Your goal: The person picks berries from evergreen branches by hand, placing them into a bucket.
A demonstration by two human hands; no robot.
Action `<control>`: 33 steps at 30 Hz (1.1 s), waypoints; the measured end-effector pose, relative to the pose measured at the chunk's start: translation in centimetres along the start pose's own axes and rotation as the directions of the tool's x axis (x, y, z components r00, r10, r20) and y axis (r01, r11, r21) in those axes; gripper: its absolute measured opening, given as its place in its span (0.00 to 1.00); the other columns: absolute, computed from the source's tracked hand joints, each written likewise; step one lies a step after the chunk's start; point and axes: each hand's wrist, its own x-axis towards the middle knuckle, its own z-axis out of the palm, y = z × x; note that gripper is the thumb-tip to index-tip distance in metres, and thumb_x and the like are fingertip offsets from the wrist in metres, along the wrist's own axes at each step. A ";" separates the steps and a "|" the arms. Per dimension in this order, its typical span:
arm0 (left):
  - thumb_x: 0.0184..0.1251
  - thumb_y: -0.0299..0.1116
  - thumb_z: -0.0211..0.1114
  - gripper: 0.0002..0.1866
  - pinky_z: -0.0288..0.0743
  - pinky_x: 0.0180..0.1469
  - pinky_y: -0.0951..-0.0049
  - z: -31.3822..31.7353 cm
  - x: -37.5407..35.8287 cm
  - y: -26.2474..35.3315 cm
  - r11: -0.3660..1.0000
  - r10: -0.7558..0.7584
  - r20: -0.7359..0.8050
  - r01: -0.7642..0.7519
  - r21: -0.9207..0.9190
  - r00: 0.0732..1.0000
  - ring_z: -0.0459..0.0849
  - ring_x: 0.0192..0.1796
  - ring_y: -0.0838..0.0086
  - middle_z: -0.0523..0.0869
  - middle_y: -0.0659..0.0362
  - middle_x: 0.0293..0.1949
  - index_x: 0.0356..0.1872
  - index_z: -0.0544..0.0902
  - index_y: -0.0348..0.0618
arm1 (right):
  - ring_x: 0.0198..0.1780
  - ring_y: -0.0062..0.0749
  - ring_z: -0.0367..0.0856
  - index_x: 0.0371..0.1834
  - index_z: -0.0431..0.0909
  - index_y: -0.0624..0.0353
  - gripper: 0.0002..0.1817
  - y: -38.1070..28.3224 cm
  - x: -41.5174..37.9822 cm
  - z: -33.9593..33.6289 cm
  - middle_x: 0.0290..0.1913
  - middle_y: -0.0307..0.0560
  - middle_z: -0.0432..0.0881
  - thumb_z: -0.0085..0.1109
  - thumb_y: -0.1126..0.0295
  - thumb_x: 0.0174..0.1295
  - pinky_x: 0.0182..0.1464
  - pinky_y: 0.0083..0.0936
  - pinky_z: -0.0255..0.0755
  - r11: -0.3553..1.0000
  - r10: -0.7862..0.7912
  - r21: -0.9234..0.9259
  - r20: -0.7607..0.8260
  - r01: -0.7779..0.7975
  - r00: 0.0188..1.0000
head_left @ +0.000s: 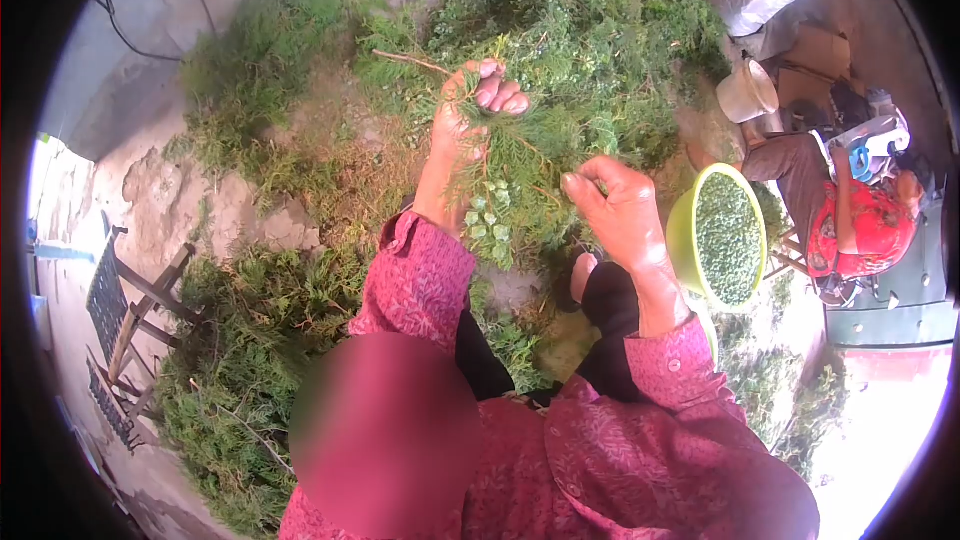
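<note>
The left hand (480, 105), raised with its wrist upright, curls its fingers around a leafy sprig (510, 155) between the hands. The right hand (612, 202) bends its fingers beside the green bucket (687, 240); whether they pinch foliage, one cannot tell.

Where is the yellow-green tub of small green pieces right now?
In the head view, the tub is on the right side, between the wearer's right hand and the person in red.

a round blur hides detail beside the pink shirt (640, 460); picture edges cut the shirt and upper branches (580, 20).
</note>
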 end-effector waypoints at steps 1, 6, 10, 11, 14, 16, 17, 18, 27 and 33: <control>0.60 0.33 0.55 0.08 0.59 0.33 0.80 0.0 0.1 0.1 1.000 -0.015 -0.003 0.015 -0.019 1.000 0.62 0.22 0.82 0.68 0.70 0.16 0.31 0.73 0.38 | 0.22 0.18 0.70 0.26 0.74 0.63 0.09 -0.6 -0.2 -0.1 0.19 0.44 0.73 0.59 0.69 0.54 0.26 0.20 0.66 0.999 0.042 -0.026 0.022 -0.041 0.999; 0.52 0.30 0.58 0.05 0.58 0.29 0.79 0.8 0.5 1.6 0.999 -0.021 -0.189 0.027 0.026 0.982 0.58 0.18 0.82 0.64 0.70 0.11 0.23 0.73 0.41 | 0.18 0.20 0.70 0.25 0.72 0.62 0.04 -1.2 -2.8 -2.2 0.19 0.42 0.74 0.53 0.73 0.54 0.19 0.16 0.61 0.923 0.298 0.183 0.212 -0.337 0.931; 0.54 0.30 0.57 0.06 0.58 0.29 0.80 1.4 0.1 0.4 0.991 -0.072 -0.093 0.061 -0.118 0.993 0.58 0.17 0.83 0.65 0.70 0.11 0.22 0.71 0.43 | 0.22 0.22 0.69 0.38 0.69 0.61 0.10 2.6 -1.9 -2.6 0.31 0.46 0.74 0.53 0.76 0.52 0.17 0.11 0.57 0.333 0.384 0.799 0.369 -0.500 0.846; 0.56 0.30 0.55 0.06 0.57 0.28 0.80 1.4 0.0 0.1 0.995 -0.074 -0.097 0.067 -0.074 0.993 0.58 0.17 0.84 0.65 0.70 0.11 0.22 0.71 0.43 | 0.24 0.21 0.69 0.37 0.69 0.60 0.09 3.9 -1.5 -2.2 0.32 0.44 0.74 0.54 0.75 0.53 0.18 0.11 0.58 0.244 0.377 0.841 0.378 -0.484 0.846; 0.56 0.30 0.55 0.06 0.57 0.28 0.80 2.0 0.1 -0.5 0.988 -0.121 -0.129 0.106 -0.114 0.984 0.58 0.17 0.83 0.64 0.70 0.11 0.22 0.71 0.43 | 0.30 0.19 0.69 0.36 0.70 0.56 0.10 3.9 -0.5 -1.2 0.31 0.37 0.73 0.59 0.68 0.54 0.21 0.10 0.58 0.215 0.348 0.858 0.380 -0.467 0.857; 0.56 0.29 0.55 0.06 0.57 0.28 0.80 2.0 0.0 -0.9 0.988 -0.119 -0.088 0.109 -0.110 0.989 0.58 0.17 0.83 0.64 0.70 0.11 0.23 0.71 0.43 | 0.28 0.16 0.67 0.36 0.71 0.53 0.12 2.9 -0.1 -0.4 0.31 0.31 0.72 0.62 0.64 0.53 0.21 0.11 0.58 0.289 0.413 0.850 0.304 -0.440 0.859; 0.56 0.29 0.55 0.06 0.57 0.28 0.80 2.1 0.0 -1.0 0.987 -0.129 -0.081 0.120 -0.105 0.988 0.58 0.17 0.83 0.64 0.70 0.11 0.22 0.71 0.43 | 0.26 0.13 0.65 0.34 0.73 0.51 0.11 2.2 0.1 -0.6 0.29 0.27 0.72 0.63 0.62 0.52 0.21 0.12 0.58 0.307 0.395 0.830 0.334 -0.466 0.856; 0.56 0.30 0.56 0.06 0.57 0.28 0.80 2.3 -0.1 -1.1 0.986 -0.139 -0.075 0.132 -0.100 0.987 0.58 0.17 0.83 0.64 0.71 0.10 0.22 0.71 0.43 | 0.26 0.13 0.65 0.34 0.73 0.51 0.11 1.7 0.5 -0.5 0.29 0.27 0.72 0.63 0.62 0.52 0.21 0.12 0.58 0.305 0.396 0.831 0.335 -0.466 0.855; 0.59 0.31 0.53 0.06 0.57 0.27 0.81 0.8 0.5 0.3 0.992 -0.124 -0.030 0.125 0.008 0.992 0.60 0.18 0.83 0.67 0.69 0.12 0.24 0.73 0.42 | 0.28 0.17 0.71 0.29 0.74 0.57 0.04 1.9 -0.7 -0.6 0.26 0.36 0.74 0.58 0.72 0.53 0.18 0.13 0.57 0.581 0.462 0.739 0.044 -0.340 0.886; 0.61 0.32 0.52 0.06 0.59 0.28 0.79 1.1 0.1 -0.4 0.978 -0.090 0.119 0.110 -0.175 0.989 0.62 0.19 0.82 0.69 0.69 0.13 0.31 0.72 0.40 | 0.32 0.26 0.73 0.45 0.68 0.57 0.17 4.2 -0.8 -0.9 0.36 0.44 0.76 0.55 0.77 0.50 0.22 0.14 0.62 0.106 0.344 0.885 0.394 -0.452 0.852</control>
